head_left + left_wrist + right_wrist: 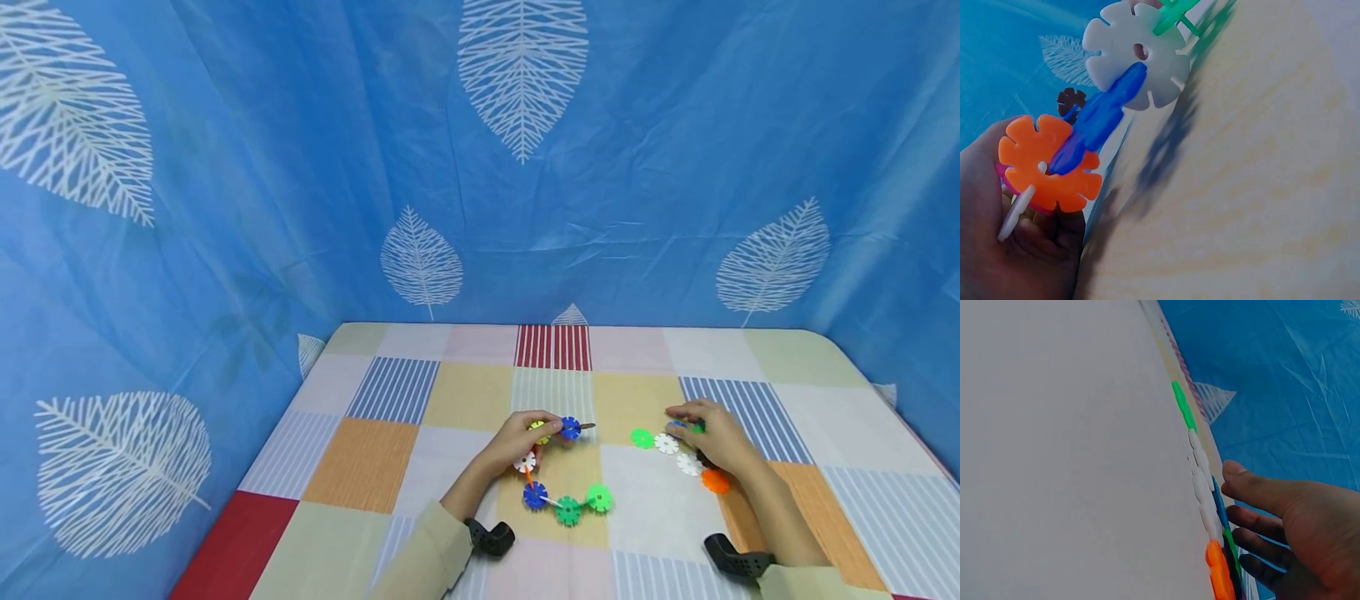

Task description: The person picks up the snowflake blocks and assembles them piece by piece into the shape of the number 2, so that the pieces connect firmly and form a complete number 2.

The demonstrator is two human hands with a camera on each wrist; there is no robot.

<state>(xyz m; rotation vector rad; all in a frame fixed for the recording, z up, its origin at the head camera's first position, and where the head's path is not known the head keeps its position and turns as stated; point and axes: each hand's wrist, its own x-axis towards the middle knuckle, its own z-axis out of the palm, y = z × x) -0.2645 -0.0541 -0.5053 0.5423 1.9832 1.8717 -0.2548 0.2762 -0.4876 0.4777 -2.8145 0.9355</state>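
Note:
My left hand [512, 442] pinches a curved chain of slotted flower-shaped plastic discs near its upper end. Beside the fingertips in the head view are a yellow disc [539, 432], a blue disc [571, 429] and an edge-on brown disc [588, 426]. The chain bends down through a white disc [525, 463] to a light green disc [600, 498]. In the left wrist view, an orange disc [1054, 178] sits by the palm. My right hand [722, 435] reaches over loose discs with fingers slightly bent, its thumb close to a blue disc [1219, 503]; contact is unclear.
Loose discs lie flat by my right hand: a bright green disc [642, 438], a white disc [666, 443], another white disc [689, 464] and an orange disc [716, 481]. A patchwork cloth [360, 500] covers the table. Blue leaf-print curtains [637, 167] hang behind and beside it.

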